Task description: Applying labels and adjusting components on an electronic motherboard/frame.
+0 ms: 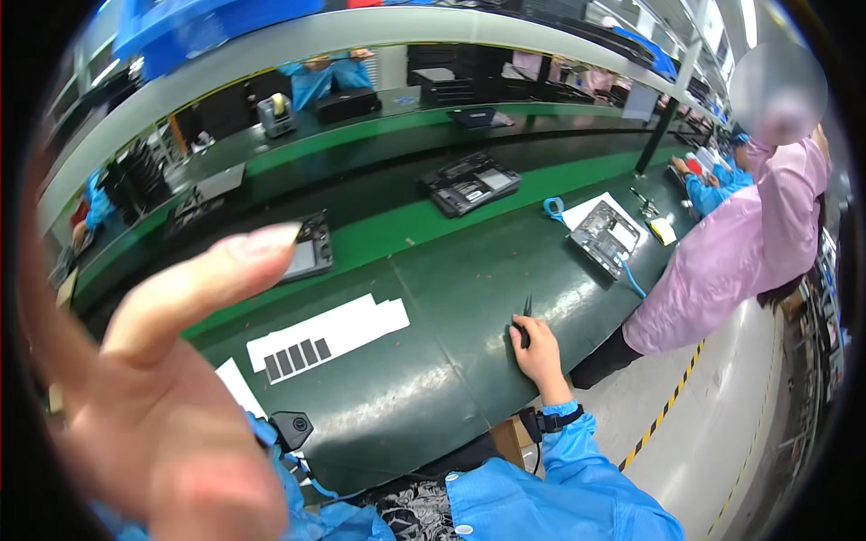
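Observation:
My left hand (pixel 180 424) is raised close in front of the view, large and slightly blurred. Its fingers are apart, one pointing out to the right, and nothing shows in them. Dark tweezers (pixel 527 311) are gripped in my right hand (pixel 539 353), which is low over the dark green tabletop (pixel 460 288), tips pointing away from me. Between the hands lies a white sheet (pixel 352 325) bearing several black rectangular pieces (pixel 298 359) in a row. Partly behind my left finger is an opened dark electronic unit (pixel 311 257).
Another opened unit (pixel 474 183) sits on the green strip, and one (pixel 609 236) lies at the right near blue tape (pixel 554 208) and a blue cord. A co-worker in pink (pixel 731 243) stands at the right. A shelf (pixel 361 29) with a blue bin (pixel 198 32) runs overhead.

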`<state>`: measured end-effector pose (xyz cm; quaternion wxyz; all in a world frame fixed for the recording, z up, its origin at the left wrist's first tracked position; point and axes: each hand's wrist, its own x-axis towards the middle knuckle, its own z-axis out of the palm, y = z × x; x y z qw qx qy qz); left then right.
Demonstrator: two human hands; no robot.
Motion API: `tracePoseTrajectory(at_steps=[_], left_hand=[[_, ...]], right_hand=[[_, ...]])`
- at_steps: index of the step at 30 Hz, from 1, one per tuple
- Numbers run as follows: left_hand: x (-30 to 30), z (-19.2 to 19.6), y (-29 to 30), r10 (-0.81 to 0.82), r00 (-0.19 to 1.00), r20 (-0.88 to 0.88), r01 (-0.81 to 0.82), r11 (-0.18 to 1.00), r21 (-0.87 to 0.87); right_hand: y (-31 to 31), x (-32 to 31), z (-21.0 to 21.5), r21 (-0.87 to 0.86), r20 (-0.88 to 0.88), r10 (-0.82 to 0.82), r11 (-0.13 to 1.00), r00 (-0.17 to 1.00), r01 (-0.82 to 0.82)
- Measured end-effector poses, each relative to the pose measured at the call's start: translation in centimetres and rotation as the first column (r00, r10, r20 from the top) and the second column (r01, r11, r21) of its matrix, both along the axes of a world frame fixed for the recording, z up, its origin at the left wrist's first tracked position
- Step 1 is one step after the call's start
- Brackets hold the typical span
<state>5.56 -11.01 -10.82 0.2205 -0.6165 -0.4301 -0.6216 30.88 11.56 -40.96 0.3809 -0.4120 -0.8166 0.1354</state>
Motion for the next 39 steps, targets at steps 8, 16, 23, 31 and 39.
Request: tracePoseTrajectory(at_steps=[8, 16, 23, 31, 39], left_hand=[[-0.9, -12.8, 15.7, 0.051, 0.696, 0.716, 0.498, 0.684, -0.533], [-3.8, -22.2, 30.8, 0.412, 0.439, 0.798, 0.682, 0.425, -0.595], [-1.1, -25.2, 43.8, 0.585, 0.331, 0.741, 0.667, 0.41, -0.622], [-7.4, -31.2, 50.5, 0.63, 0.478, 0.612, 0.561, 0.318, -0.765], [-2.6, -24.7, 45.1, 0.378, 0.216, 0.9, 0.684, 0.6, -0.416]], right_hand=[[0.3, 1.3, 0.4, -0.019, 0.018, -0.081, 0.997, 0.997, 0.081], [1.5, 0.9, 0.6, -0.02, -0.015, -0.053, 0.998, 0.998, 0.053], [2.2, 2.2, 0.3, 0.032, -0.008, -0.075, 0.997, 0.997, 0.075], [2.6, 1.6, 0.5, 0.038, -0.012, 0.007, 0.999, 1.0, -0.007], [2.5, 1.8, 0.5, 0.014, -0.04, 0.016, 1.0, 0.999, -0.015]])
